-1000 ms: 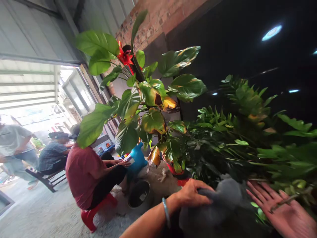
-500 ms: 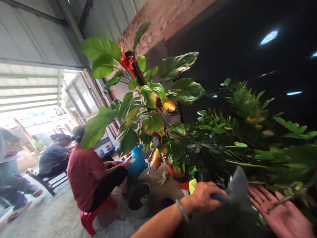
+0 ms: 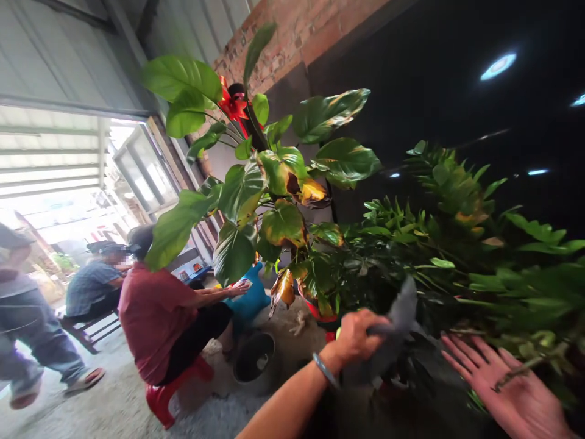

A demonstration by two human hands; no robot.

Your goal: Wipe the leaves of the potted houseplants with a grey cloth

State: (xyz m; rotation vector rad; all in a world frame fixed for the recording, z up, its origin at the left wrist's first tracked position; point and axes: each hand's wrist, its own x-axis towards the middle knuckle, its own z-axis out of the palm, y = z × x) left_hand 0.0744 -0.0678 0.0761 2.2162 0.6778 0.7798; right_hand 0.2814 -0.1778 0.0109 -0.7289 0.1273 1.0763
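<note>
My left hand (image 3: 359,335), with a bangle at the wrist, is closed around a grey thing with a narrow neck and a wide pointed end (image 3: 403,308). Motion blurs it, so its kind is unclear. A bit of yellow-green shows by the fist. My right hand (image 3: 507,381) lies palm up at the lower right, fingers stretched out. Across its palm runs a brownish stem (image 3: 518,372); whether they touch I cannot tell. Both hands are in front of leafy green foliage (image 3: 439,250).
A tall broad-leaved plant (image 3: 283,225) with some yellowed leaves and a red bow (image 3: 234,107) stands ahead. Left of it, a person in a red shirt (image 3: 158,317) sits on a red stool (image 3: 159,396) beside a dark bucket (image 3: 256,356) and blue bag (image 3: 251,299).
My left hand and the grey thing have moved left and slightly up, away from my right hand. The right hand has shifted slightly left, still open. At far left, a person has stepped right.
</note>
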